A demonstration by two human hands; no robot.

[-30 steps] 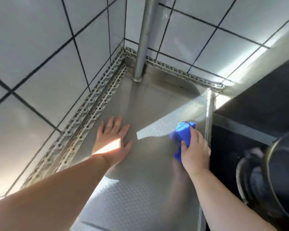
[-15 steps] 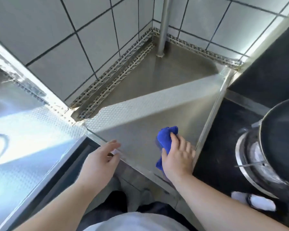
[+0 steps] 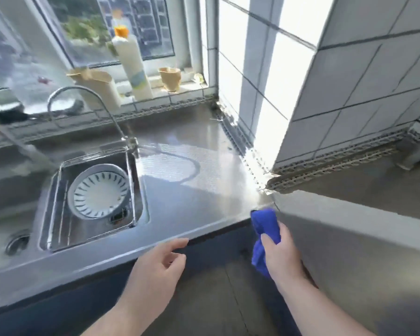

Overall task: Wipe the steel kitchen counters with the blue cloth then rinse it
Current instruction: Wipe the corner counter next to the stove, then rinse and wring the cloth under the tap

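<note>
While the right hand [image 3: 280, 253] grips the bunched blue cloth [image 3: 264, 229] off the steel worktop [image 3: 192, 202] edge, wiping seems paused. Left hand [image 3: 160, 265] hangs loosely curled, empty; next the cloth likely goes to the sink [image 3: 58, 229]

blurred — windowsill brush [image 3: 7, 112] | hidden — blue cloth [image 3: 264, 226] partly in right hand [image 3: 280, 258]

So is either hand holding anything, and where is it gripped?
The right hand grips the bunched blue cloth around its middle. The left hand holds nothing.

Bare counter [image 3: 192, 190] open right of sink [image 3: 58, 214]; faucet [image 3: 87, 103], tiled pillar [image 3: 337, 105] flanking
</note>
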